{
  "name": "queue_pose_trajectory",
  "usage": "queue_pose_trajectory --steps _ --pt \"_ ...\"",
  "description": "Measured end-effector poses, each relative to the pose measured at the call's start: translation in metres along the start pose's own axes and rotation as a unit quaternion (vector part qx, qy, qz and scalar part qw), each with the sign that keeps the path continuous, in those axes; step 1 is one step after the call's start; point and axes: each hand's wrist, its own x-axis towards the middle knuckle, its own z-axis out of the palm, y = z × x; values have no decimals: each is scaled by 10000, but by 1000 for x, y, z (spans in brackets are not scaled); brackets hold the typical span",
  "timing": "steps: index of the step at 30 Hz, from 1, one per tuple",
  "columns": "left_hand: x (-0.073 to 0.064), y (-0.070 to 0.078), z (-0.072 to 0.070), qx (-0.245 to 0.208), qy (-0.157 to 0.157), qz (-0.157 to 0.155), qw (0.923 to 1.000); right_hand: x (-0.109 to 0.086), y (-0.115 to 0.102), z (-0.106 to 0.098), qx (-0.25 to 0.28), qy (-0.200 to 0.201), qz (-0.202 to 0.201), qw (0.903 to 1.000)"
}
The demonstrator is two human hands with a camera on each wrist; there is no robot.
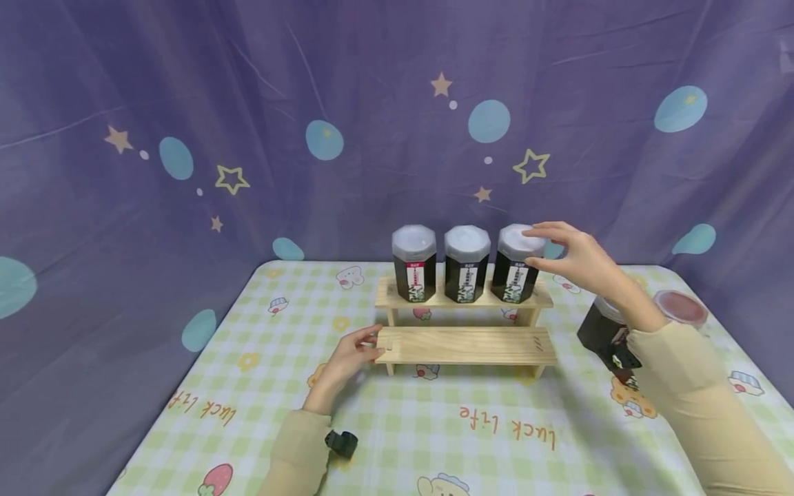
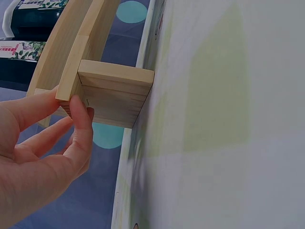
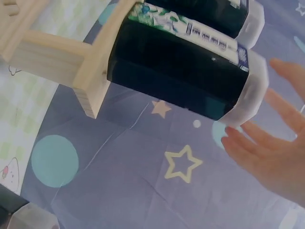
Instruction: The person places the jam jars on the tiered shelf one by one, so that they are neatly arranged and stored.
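A two-tier wooden shelf (image 1: 465,344) stands on the table, with three dark jars in a row on its upper tier. My left hand (image 1: 350,355) is at the left end of the lower tier; in the left wrist view its thumb and a finger pinch the board's end (image 2: 71,81). The right-hand jar (image 1: 515,269) has a frosted white lid and a leafy label. Around that lid, my right hand (image 1: 573,258) holds its fingers spread and slightly bent, fingertips right at the lid's edge. The middle jar (image 1: 466,265) and left jar (image 1: 414,265) stand upright beside it.
Right of the shelf, another dark jar (image 1: 598,327) is partly hidden by my right forearm. Behind it is a container with a reddish top (image 1: 680,308). A checked cloth (image 1: 248,413) covers the table; a purple curtain (image 1: 384,193) hangs close behind.
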Motion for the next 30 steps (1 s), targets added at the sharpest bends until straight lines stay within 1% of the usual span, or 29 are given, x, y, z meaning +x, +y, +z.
queue_pose_trajectory --steps 3,6,9,12,15,20,22,27,29,30 --pt "-1 -1 0 -41 -9 1 10000 -12 -4 4 -277 446 -207 9984" --pt "-1 -2 0 -57 -18 15 10000 -22 -6 8 -287 850 -399 9952" --pt "-1 -2 -1 -53 -22 36 10000 -31 -6 11 -287 1075 -553 9923" --pt "0 -3 0 -46 -25 37 10000 -41 -6 13 -289 1134 -624 9912" --pt "0 -3 0 -37 -19 30 10000 -52 -6 13 -333 1098 -612 9915" --pt "0 -1 0 -34 -10 8 10000 -69 -6 14 -673 1048 -564 9906" --pt "-4 5 0 -40 -62 -5 10000 -75 -4 14 -802 1074 -530 9896" --pt "-16 25 -1 -47 -208 29 9998 -91 2 13 -893 1078 -352 9895" --pt "-18 27 -1 -41 -209 48 9998 -96 8 12 -840 1103 -292 9899" --pt "-18 27 -1 -52 -206 48 9998 -99 16 13 -800 1183 -325 9892"
